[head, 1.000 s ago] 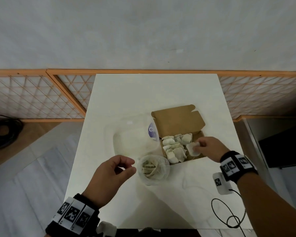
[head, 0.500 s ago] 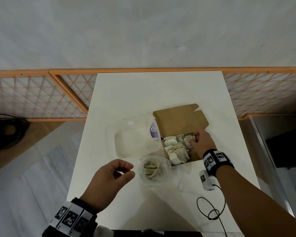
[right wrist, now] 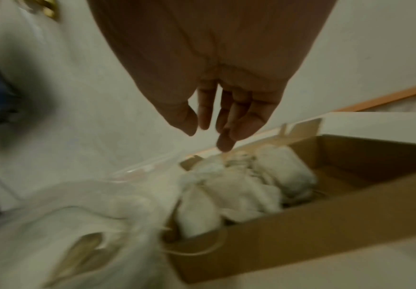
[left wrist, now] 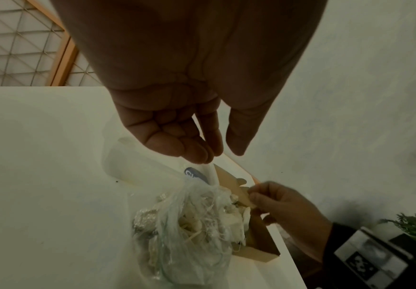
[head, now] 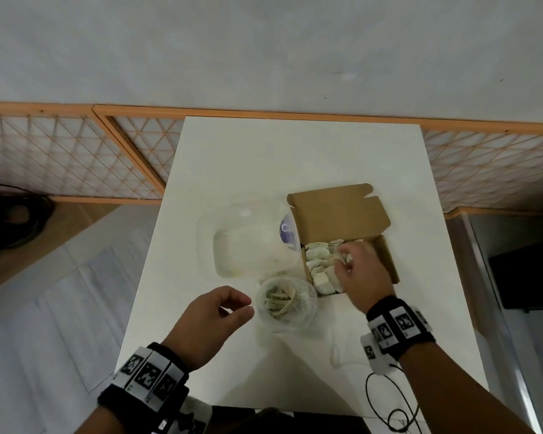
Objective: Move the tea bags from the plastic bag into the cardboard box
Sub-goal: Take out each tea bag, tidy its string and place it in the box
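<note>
Since earlier: your right hand (head: 359, 270) has pulled back over the brown cardboard box (head: 386, 261), fingers loose, empty.
Left hand (head: 212, 321): keep pinching the clear plastic bag (head: 286, 303) open.
White tea bags (head: 318, 267): mostly boxed; reach straight into the bag.

White table (head: 295, 158), plain grey wall (head: 264, 48), orange lattice screen (head: 60, 158), pale floor tiles (head: 54, 324)
</note>
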`<state>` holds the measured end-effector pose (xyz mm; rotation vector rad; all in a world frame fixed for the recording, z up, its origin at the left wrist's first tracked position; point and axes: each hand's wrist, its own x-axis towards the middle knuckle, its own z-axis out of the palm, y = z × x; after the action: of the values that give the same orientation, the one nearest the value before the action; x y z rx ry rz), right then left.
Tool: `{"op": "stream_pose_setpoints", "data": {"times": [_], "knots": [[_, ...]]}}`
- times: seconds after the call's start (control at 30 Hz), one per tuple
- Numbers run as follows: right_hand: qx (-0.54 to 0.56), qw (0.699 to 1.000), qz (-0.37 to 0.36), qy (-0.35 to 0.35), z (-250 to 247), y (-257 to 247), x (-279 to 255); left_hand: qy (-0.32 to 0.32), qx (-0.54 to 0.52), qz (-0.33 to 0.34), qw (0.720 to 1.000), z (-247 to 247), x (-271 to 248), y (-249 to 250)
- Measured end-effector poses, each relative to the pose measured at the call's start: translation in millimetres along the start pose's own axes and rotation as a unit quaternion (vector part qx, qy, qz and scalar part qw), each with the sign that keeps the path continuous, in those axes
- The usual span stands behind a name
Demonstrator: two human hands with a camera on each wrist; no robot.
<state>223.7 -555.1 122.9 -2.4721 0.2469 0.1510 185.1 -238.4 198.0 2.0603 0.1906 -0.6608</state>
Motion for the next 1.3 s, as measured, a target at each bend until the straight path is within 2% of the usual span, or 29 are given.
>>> {"op": "stream_pose_setpoints", "data": {"times": [0.1, 0.23, 0.37, 0.5, 0.63, 0.73, 0.83, 1.0, 1.13, 1.2, 1.3], "knots": [[-0.024, 0.989, -0.106, -0.105, 18.4, -34.1, -16.0, -0.016, 0.020, -0.008, 1.000, 7.5, 5.4, -4.7], [-0.159, 0.941, -0.187, -0.232, 56.0, -56.7, -29.7, -0.047, 0.054, -0.018, 0.997, 20.9, 17.6, -9.2], [-0.269, 0.915, -0.190, -0.235, 85.4, -60.4, -36.9, -0.089, 0.112, -0.018, 0.990, 33.8, 30.9, -9.8], [-0.295, 0.910, -0.193, -0.219, 97.6, -58.8, -41.5, -0.104, 0.119, -0.051, 0.986, 42.4, 37.6, -10.5], [-0.220, 0.936, -0.180, -0.208, 94.5, -53.2, -51.5, -0.091, 0.127, -0.053, 0.986, 43.0, 35.0, -17.2], [-0.106, 0.966, -0.158, -0.176, 74.3, -56.3, -60.6, -0.092, 0.139, -0.050, 0.985, 40.7, 32.7, -25.0], [-0.009, 0.979, -0.144, -0.146, 46.3, -63.5, -68.4, -0.096, 0.145, -0.052, 0.983, 38.1, 29.9, -31.6], [0.152, 0.972, -0.098, -0.148, 3.4, -85.8, -77.2, -0.098, 0.131, -0.045, 0.986, 34.3, 20.8, -33.4], [0.239, 0.957, -0.066, -0.151, -16.9, -97.3, -79.9, -0.070, 0.150, 0.031, 0.986, 24.0, 6.9, -13.2], [0.270, 0.949, -0.053, -0.155, -23.3, -102.4, -80.3, -0.073, 0.096, 0.067, 0.990, 16.2, -1.1, 5.3], [0.306, 0.938, -0.042, -0.158, -31.1, -109.2, -81.7, -0.106, -0.110, 0.083, 0.985, 8.8, -10.2, 32.9]]}}
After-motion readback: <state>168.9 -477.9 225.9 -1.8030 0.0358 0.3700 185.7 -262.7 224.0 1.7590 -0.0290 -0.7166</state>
